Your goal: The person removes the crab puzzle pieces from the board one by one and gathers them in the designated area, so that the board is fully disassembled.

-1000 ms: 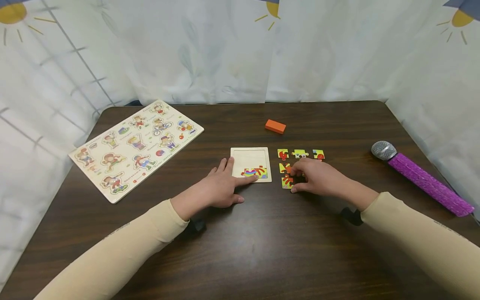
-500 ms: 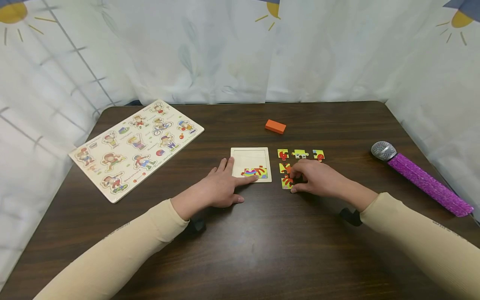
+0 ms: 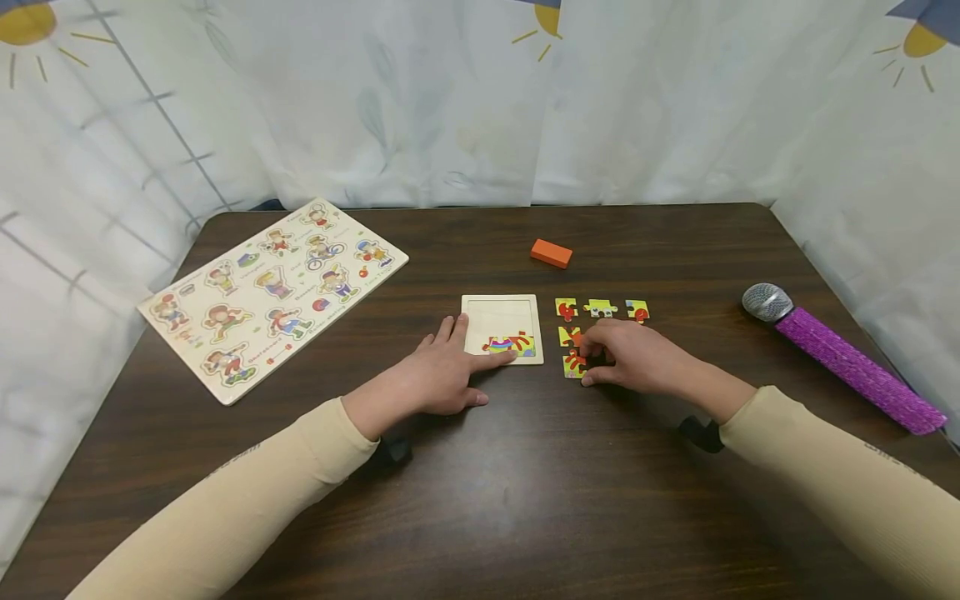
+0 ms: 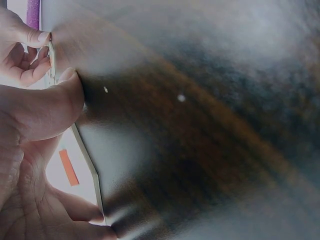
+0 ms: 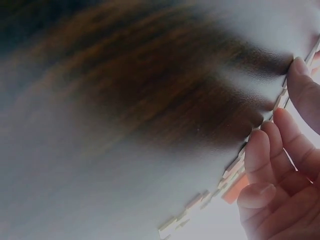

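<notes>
A small wooden puzzle frame (image 3: 500,305) lies mid-table, with joined yellow-and-red jigsaw pieces (image 3: 527,343) along its bottom edge. My left hand (image 3: 442,367) rests across the frame's left side, fingers spread, index fingertip on those pieces. To the right, my right hand (image 3: 637,354) has its curled thumb and fingers at the two sides of a red-and-yellow puzzle piece (image 3: 573,365), pinching it on the table. Another piece (image 3: 567,336) sits just above it, partly behind the fingertips. In the right wrist view, the right thumb (image 5: 302,85) and fingers touch the table by thin piece edges.
A row of loose pieces (image 3: 600,308) lies beyond the right hand. An orange block (image 3: 551,253) is farther back. At the left is a large picture board (image 3: 273,292); at the right, a purple glittery microphone (image 3: 847,358). Curtains hang behind the table.
</notes>
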The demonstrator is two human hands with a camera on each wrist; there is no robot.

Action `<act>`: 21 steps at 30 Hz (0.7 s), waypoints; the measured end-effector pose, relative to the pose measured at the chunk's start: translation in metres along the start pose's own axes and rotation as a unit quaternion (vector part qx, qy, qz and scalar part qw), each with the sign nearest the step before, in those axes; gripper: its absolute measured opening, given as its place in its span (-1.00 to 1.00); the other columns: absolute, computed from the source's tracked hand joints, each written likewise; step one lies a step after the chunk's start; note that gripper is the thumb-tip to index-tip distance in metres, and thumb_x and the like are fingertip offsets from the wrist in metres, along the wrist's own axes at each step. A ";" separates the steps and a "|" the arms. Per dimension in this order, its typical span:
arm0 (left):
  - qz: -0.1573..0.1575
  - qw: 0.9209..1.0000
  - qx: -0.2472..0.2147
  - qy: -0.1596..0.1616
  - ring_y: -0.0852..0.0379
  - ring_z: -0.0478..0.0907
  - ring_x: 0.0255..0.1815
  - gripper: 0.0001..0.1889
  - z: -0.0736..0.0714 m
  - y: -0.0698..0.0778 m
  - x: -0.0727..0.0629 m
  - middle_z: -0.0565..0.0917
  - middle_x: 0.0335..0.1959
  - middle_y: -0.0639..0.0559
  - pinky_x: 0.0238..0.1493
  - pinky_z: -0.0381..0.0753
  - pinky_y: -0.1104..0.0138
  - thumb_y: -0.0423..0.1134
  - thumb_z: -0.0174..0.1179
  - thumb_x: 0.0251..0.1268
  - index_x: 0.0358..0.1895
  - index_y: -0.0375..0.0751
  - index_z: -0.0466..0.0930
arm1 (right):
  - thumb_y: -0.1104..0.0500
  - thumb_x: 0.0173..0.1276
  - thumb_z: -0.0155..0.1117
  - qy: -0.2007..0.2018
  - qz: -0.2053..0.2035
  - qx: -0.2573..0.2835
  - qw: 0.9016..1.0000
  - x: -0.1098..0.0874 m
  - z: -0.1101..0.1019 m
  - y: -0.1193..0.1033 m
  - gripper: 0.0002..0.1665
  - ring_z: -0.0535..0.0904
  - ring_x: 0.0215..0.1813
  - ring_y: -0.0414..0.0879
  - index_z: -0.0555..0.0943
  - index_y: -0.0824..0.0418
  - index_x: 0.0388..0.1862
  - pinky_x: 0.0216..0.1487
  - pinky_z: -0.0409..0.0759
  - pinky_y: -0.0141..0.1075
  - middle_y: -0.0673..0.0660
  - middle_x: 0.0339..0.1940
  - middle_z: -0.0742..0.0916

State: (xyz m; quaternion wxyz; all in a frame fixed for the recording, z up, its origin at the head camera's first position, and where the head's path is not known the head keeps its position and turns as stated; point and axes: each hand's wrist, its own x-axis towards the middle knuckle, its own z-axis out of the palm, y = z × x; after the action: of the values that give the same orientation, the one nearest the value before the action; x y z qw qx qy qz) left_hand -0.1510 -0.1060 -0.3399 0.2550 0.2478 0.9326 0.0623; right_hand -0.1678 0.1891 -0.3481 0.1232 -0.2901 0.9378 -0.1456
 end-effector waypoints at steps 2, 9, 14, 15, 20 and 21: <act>0.000 1.000 0.000 -0.002 -0.47 -0.21 0.66 -0.28 0.000 0.000 0.000 -0.23 0.66 -0.47 0.57 0.06 -0.23 0.06 0.23 0.44 0.59 0.50 0.13 | 0.01 0.22 0.58 0.000 0.001 -0.001 1.000 0.001 -0.001 -0.001 -0.69 0.51 -0.27 -0.19 0.67 0.10 -0.19 -0.19 0.53 -0.22 -0.01 -0.21 0.70; -0.001 1.000 0.004 -0.001 -0.48 -0.20 0.66 -0.28 -0.002 -0.001 -0.002 -0.23 0.65 -0.48 0.57 0.07 -0.23 0.06 0.23 0.45 0.59 0.49 0.13 | 0.05 0.23 0.57 0.022 -0.025 0.013 0.999 0.013 -0.008 -0.012 -0.70 0.51 -0.32 -0.19 0.69 0.15 -0.17 -0.23 0.52 -0.25 -0.04 -0.36 0.67; -0.002 1.000 0.007 -0.003 -0.48 -0.21 0.66 -0.28 -0.002 -0.001 -0.001 -0.23 0.65 -0.48 0.57 0.08 -0.22 0.08 0.23 0.45 0.59 0.50 0.12 | 0.17 0.38 0.43 0.012 -0.049 0.010 0.999 0.037 -0.008 -0.031 -0.73 0.57 -0.22 -0.13 0.70 0.22 0.02 -0.09 0.61 -0.19 0.05 -0.19 0.72; -0.002 1.000 0.006 -0.003 -0.48 -0.21 0.66 -0.28 -0.002 0.000 -0.001 -0.23 0.65 -0.48 0.57 0.08 -0.22 0.08 0.23 0.45 0.59 0.50 0.12 | 0.19 0.42 0.39 0.007 -0.049 0.009 0.999 0.043 -0.008 -0.035 -0.74 0.59 -0.19 -0.10 0.69 0.21 0.05 -0.06 0.63 -0.18 0.07 -0.14 0.73; 0.000 1.000 0.006 -0.007 -0.48 -0.23 0.66 -0.28 -0.003 0.001 -0.002 -0.25 0.65 -0.48 0.57 0.07 -0.22 0.10 0.22 0.45 0.59 0.50 0.12 | 0.30 0.48 0.26 -0.012 -0.064 0.009 0.998 0.068 -0.003 -0.050 -0.73 0.64 -0.05 -0.03 0.71 0.17 0.10 0.05 0.66 -0.13 0.11 0.02 0.74; 0.000 1.000 0.006 -0.008 -0.48 -0.23 0.66 -0.29 -0.003 0.001 -0.002 -0.25 0.65 -0.48 0.57 0.07 -0.22 0.10 0.22 0.46 0.59 0.50 0.12 | 0.32 0.48 0.26 -0.015 -0.071 0.007 0.997 0.071 -0.002 -0.052 -0.72 0.64 -0.02 -0.03 0.72 0.17 0.10 0.07 0.66 -0.13 0.11 0.02 0.74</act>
State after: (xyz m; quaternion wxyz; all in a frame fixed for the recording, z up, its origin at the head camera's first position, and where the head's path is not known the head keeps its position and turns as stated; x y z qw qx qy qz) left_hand -0.1506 -0.1057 -0.3363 0.2605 0.2504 0.9308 0.0545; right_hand -0.1992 0.1069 -0.3385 0.1287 -0.3571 0.9119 -0.1559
